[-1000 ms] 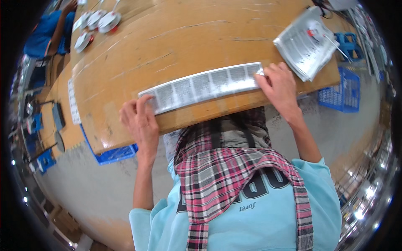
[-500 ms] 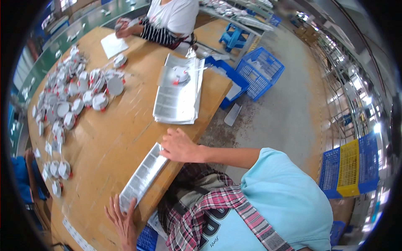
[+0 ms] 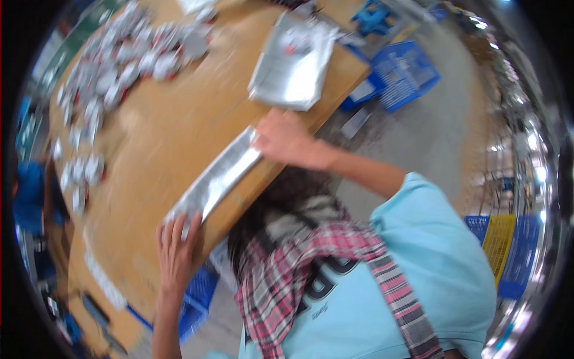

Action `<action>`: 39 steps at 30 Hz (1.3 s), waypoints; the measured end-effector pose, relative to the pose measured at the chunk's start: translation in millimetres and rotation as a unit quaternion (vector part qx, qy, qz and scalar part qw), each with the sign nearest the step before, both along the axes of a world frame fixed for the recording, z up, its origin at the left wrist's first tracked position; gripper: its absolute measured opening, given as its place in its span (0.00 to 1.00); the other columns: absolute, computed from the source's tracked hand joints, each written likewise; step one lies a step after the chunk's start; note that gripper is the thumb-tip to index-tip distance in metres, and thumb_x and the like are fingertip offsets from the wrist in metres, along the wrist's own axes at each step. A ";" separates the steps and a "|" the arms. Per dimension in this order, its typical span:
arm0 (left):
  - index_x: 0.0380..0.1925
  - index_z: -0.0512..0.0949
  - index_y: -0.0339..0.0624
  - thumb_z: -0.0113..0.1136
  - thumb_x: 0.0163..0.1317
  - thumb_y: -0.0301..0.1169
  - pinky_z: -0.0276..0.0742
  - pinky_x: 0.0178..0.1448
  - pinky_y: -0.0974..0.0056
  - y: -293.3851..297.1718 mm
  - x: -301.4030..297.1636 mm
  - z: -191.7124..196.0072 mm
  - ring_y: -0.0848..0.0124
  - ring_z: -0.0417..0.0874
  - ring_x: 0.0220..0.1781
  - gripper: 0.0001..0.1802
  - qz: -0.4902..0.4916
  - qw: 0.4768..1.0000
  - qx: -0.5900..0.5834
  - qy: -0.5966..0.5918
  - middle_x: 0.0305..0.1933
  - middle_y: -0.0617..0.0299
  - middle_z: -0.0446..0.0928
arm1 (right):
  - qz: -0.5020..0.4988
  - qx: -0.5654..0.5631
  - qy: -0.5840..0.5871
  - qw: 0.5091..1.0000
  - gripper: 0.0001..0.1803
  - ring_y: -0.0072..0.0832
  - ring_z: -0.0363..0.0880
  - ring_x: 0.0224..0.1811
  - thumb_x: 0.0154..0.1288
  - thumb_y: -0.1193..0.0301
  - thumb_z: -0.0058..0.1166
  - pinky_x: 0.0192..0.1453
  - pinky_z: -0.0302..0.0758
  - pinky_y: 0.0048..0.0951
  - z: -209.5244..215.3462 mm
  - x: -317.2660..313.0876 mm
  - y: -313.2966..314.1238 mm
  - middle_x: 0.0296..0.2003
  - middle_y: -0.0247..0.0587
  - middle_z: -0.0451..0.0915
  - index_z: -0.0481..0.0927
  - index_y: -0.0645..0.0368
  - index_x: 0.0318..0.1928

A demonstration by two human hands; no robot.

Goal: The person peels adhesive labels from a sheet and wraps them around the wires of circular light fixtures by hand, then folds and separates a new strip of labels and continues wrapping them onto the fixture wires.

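Observation:
A long, narrow silvery-white folded sheet [image 3: 220, 177] lies slantwise along the wooden table's front edge. On its near-left end rests my left hand [image 3: 176, 242], fingers stretched out and slightly spread. At the far-right end my right hand [image 3: 286, 139] is closed with curled fingers, gripping the sheet's corner; its fingertips are partly hidden. Just beyond that hand sits a stack of shiny printed sheets [image 3: 287, 84], with a round white piece [image 3: 294, 42] on top. Motion blurs the picture.
Many round white pieces with red bits [image 3: 119, 66] are heaped on the table [image 3: 179, 125] at the far left. A smaller cluster [image 3: 82, 173] lies nearer. Blue crates [image 3: 406, 75] stand on the floor at right. A person in blue [image 3: 31, 194] is at the left edge.
My head view has shifted, so the table and sheets appear higher and turned. The sheet's printed face now shows mostly as bright glare. Both hands remain at its two ends.

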State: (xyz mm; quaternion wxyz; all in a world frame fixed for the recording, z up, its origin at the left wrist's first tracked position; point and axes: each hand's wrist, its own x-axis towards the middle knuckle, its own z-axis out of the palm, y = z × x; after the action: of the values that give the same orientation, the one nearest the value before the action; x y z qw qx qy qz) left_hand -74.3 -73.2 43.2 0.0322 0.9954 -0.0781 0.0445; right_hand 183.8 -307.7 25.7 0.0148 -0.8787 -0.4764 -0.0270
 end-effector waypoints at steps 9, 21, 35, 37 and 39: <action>0.62 0.64 0.30 0.54 0.52 0.19 0.64 0.67 0.53 -37.8 1.0 -12.6 0.53 0.68 0.63 0.33 0.081 0.996 0.042 0.021 0.61 0.45 0.66 | -0.010 0.096 0.079 0.992 0.20 0.39 0.71 0.36 0.61 0.57 0.52 0.40 0.66 0.43 -6.6 7.9 -1.9 0.27 0.41 0.76 0.77 0.61 0.23; 0.67 0.63 0.50 0.59 0.60 0.48 0.51 0.70 0.37 -72.8 -4.3 -25.4 0.41 0.54 0.71 0.36 0.229 0.972 -0.053 0.001 0.67 0.41 0.56 | -0.023 0.076 0.094 0.992 0.19 0.37 0.71 0.35 0.63 0.58 0.52 0.41 0.65 0.41 -3.0 2.6 1.1 0.26 0.41 0.75 0.78 0.62 0.25; 0.66 0.64 0.52 0.64 0.56 0.49 0.50 0.68 0.34 -73.3 -3.6 -33.6 0.42 0.54 0.71 0.39 0.248 0.966 -0.074 -0.028 0.67 0.43 0.56 | 0.070 0.113 -0.103 0.986 0.21 0.40 0.63 0.57 0.57 0.68 0.59 0.60 0.61 0.42 11.1 -29.5 16.7 0.52 0.43 0.66 0.71 0.58 0.50; 0.66 0.64 0.51 0.64 0.55 0.49 0.50 0.68 0.34 -72.5 -5.3 -34.0 0.42 0.54 0.71 0.39 0.246 0.966 -0.072 -0.026 0.66 0.43 0.56 | 0.159 0.069 -0.097 0.980 0.26 0.41 0.57 0.64 0.58 0.72 0.53 0.69 0.54 0.46 17.6 -55.5 23.9 0.60 0.41 0.62 0.69 0.57 0.59; 0.66 0.64 0.51 0.64 0.55 0.49 0.51 0.68 0.34 -72.1 -3.2 -31.1 0.42 0.54 0.70 0.39 0.242 0.967 -0.077 -0.024 0.66 0.43 0.56 | 0.237 0.064 -0.089 0.965 0.27 0.40 0.57 0.65 0.59 0.72 0.51 0.71 0.53 0.44 8.2 -72.5 27.9 0.61 0.38 0.62 0.68 0.57 0.61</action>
State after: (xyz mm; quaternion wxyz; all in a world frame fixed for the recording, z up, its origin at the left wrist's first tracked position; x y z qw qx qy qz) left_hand -77.5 -145.2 12.1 0.0956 0.9779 0.1678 0.0806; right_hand 111.2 -279.8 33.9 0.0350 -0.7323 -0.6673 -0.1313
